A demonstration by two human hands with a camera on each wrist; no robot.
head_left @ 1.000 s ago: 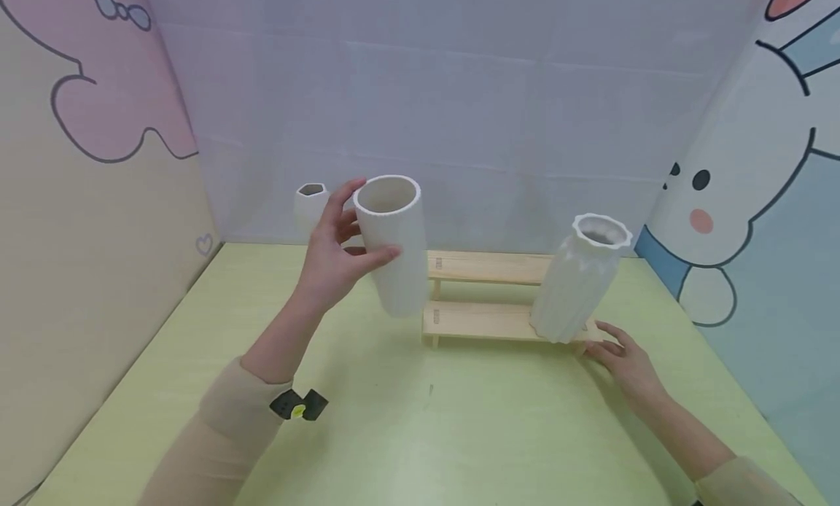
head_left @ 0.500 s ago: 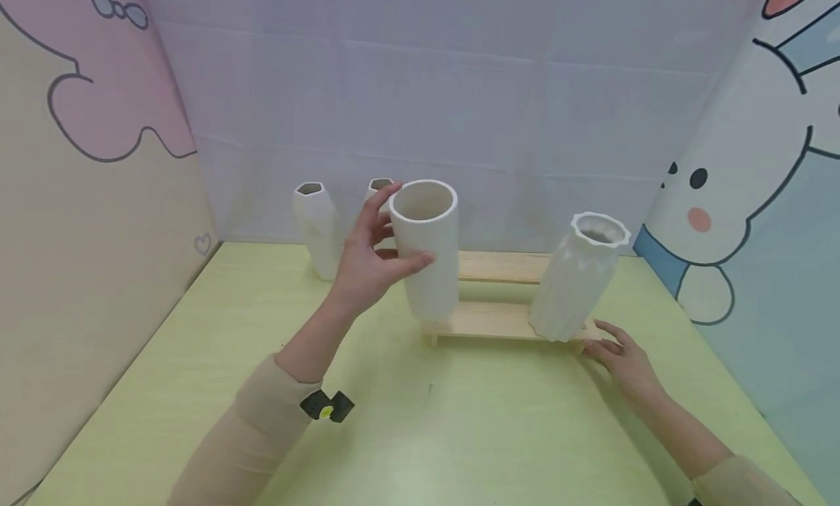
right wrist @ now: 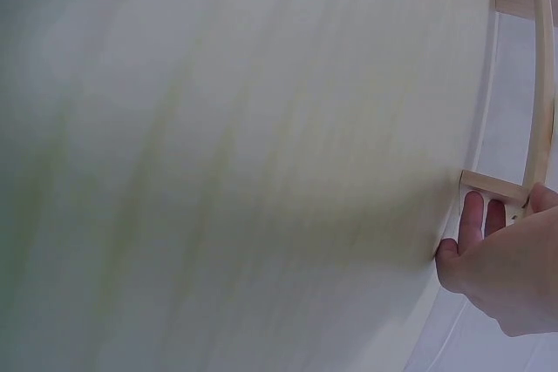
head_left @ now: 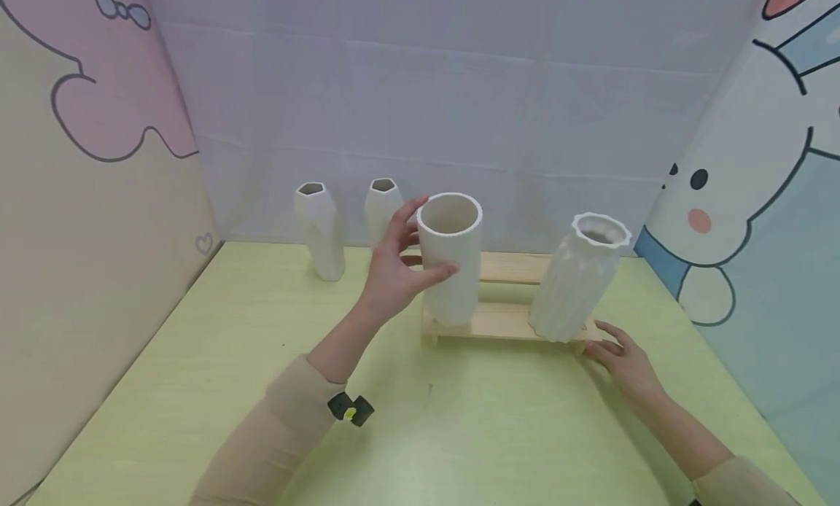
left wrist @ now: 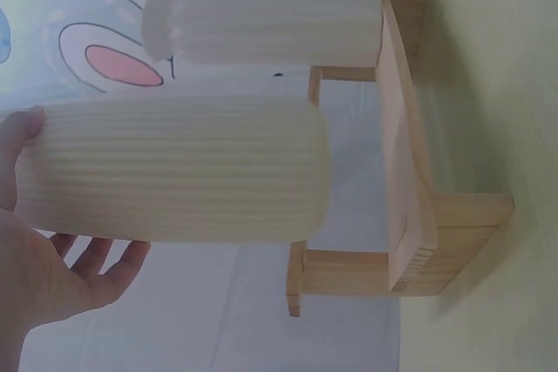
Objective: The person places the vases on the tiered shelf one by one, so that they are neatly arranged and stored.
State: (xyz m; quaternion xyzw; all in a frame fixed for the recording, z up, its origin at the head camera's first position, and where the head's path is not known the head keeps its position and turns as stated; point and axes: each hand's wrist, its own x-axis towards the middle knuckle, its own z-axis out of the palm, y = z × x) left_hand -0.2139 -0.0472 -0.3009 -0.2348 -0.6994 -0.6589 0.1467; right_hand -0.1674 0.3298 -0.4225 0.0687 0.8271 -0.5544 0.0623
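Note:
My left hand (head_left: 400, 265) holds a white ribbed cylindrical vase (head_left: 453, 280) by its upper side, thumb in front and fingers behind. The left wrist view shows a gap between this vase (left wrist: 192, 172) and the front tier of the two-tier wooden shelf (left wrist: 405, 163). On the right part of that tier (head_left: 502, 320) stands a second white vase (head_left: 577, 287) with a scalloped rim. My right hand (head_left: 626, 364) is at the tier's right end. In the right wrist view, the right hand's (right wrist: 514, 267) thumb and fingers hold the wooden end by its leg (right wrist: 493, 185).
Two white faceted vases (head_left: 321, 236) stand at the back left of the pale green table (head_left: 459, 426); the left hand partly covers the right one (head_left: 380, 207). The shelf's rear tier (head_left: 515, 267) lies behind the front one. Cartoon-printed walls (head_left: 420, 105) enclose the table.
My left hand has carried the ribbed vase rightward and slightly down, over the left end of the front tier. Both faceted vases have come into view behind it. The right hand stays put.

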